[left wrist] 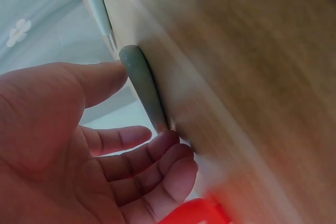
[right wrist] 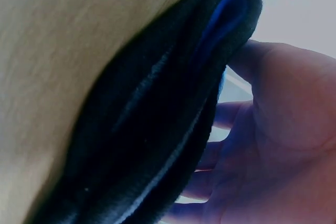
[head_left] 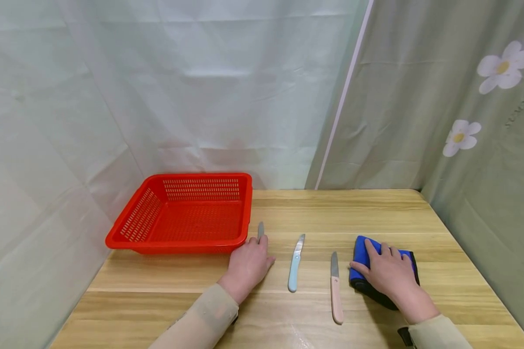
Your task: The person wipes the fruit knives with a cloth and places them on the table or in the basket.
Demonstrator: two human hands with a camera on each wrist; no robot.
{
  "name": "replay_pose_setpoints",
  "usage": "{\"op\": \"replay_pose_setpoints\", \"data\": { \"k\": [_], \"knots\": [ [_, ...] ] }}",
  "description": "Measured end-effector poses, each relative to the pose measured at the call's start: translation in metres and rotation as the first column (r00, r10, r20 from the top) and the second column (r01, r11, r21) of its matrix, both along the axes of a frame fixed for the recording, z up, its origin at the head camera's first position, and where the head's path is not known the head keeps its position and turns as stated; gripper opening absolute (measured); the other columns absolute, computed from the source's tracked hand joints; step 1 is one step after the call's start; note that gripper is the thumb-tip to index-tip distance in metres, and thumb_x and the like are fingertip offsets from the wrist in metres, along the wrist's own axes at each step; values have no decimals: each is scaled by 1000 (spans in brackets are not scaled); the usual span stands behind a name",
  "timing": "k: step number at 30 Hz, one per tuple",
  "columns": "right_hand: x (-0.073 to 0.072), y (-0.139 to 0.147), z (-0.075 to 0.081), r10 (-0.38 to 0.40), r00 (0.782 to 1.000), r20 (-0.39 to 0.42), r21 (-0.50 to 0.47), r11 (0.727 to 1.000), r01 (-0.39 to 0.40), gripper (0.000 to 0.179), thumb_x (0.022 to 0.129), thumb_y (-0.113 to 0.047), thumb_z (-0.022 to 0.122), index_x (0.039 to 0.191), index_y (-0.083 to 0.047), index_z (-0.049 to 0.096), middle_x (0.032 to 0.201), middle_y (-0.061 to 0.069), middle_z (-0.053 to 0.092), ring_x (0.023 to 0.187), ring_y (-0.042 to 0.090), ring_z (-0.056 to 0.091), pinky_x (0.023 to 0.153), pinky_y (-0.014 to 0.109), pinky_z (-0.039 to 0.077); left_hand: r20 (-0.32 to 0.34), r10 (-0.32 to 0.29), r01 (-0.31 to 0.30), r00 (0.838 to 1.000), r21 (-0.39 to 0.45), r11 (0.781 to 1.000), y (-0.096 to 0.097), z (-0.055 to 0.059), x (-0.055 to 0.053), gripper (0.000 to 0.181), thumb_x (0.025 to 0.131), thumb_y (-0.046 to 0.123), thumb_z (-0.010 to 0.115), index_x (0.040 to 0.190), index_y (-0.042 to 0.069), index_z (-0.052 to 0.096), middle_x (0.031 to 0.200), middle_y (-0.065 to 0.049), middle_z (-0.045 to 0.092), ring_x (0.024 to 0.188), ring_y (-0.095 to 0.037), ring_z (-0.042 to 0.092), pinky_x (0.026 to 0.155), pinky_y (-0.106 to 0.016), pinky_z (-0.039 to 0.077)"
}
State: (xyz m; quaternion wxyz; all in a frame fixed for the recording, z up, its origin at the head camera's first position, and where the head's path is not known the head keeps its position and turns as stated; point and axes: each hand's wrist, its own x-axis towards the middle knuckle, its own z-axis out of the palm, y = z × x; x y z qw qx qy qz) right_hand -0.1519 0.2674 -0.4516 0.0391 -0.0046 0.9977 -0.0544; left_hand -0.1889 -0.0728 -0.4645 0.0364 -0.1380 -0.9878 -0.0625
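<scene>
My left hand (head_left: 250, 261) is over a paring knife (head_left: 261, 230) whose blade points away from me. In the left wrist view, the knife's grey-green handle (left wrist: 140, 82) lies on the table between thumb and fingers. The thumb tip is right at the handle's end, and the loosely bent fingertips are near its other end. My right hand (head_left: 390, 271) rests with spread fingers on a folded blue cloth (head_left: 361, 253) with black edging. From the right wrist, the cloth's dark folded layers (right wrist: 152, 114) show beside the palm.
Between the hands lie a knife with a light blue handle (head_left: 293, 274) and one with a pink handle (head_left: 336, 300). A red plastic basket (head_left: 179, 246) stands at the left, close to my left hand. Curtains (head_left: 244, 97) hang behind the wooden table (head_left: 332, 211).
</scene>
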Motion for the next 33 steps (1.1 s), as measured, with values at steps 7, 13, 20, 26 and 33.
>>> {"op": "replay_pose_setpoints", "data": {
  "k": [7,13,20,26,33],
  "knots": [
    [-4,3,-2,13,1000,16,-2,1000,-13,84,107,-53,67,161,8,45,149,50,45,139,71,42,109,82,36,-31,9,-10,999,-3,1000,0,-3,-2,56,96,37,89,128,-1,63,86,-13,63,65,-24,65,55,-39,57],
    [-5,2,-3,10,1000,23,-3,1000,-10,77,106,-42,66,161,7,45,149,50,45,138,70,43,108,81,37,-41,22,-21,999,22,1000,0,-4,-3,60,93,32,91,132,-4,64,83,-12,64,65,-24,66,55,-40,57],
    [-5,0,-1,2,1000,16,16,1000,-2,75,105,-39,67,161,6,47,141,48,50,130,68,47,103,80,40,-14,24,-23,1000,31,999,-2,-2,-4,61,95,26,90,139,-5,61,87,-14,68,70,-27,70,59,-41,60],
    [-5,4,1,23,1000,-2,4,1000,-23,71,102,-33,71,158,5,51,130,45,54,114,60,53,97,73,46,-90,14,-9,996,61,998,-4,0,0,28,96,9,83,111,-1,63,79,-13,63,63,-27,67,53,-41,57],
    [-1,11,2,53,997,-53,-50,997,-55,63,97,-25,75,154,-1,61,117,39,59,100,52,54,84,66,50,-91,28,-23,995,55,998,-2,-3,-1,13,100,4,75,105,-1,65,77,-13,60,60,-25,64,51,-41,57]
  ]
}}
